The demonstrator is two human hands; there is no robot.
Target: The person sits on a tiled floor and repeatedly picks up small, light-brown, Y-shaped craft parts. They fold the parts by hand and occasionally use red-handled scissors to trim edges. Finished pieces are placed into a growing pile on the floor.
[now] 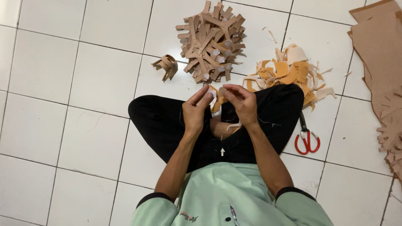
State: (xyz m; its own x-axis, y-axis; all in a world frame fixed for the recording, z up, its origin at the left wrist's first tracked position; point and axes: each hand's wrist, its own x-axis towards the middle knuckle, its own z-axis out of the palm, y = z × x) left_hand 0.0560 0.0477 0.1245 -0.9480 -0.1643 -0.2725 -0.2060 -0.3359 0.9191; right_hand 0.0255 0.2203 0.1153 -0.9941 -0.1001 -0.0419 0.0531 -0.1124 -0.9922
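Both grips pinch one small tan leather strap piece [217,100] w/ a white sticker, left hand [197,109] & right hand [242,104] over my lap. Done pile of tan cut straps [211,39] looks big; orange-cream scrap heap [293,73] beside it, so prob. well along.

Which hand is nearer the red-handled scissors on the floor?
Right. The right hand is over the lap, closer to the scissors; the left hand is farther away beside it.
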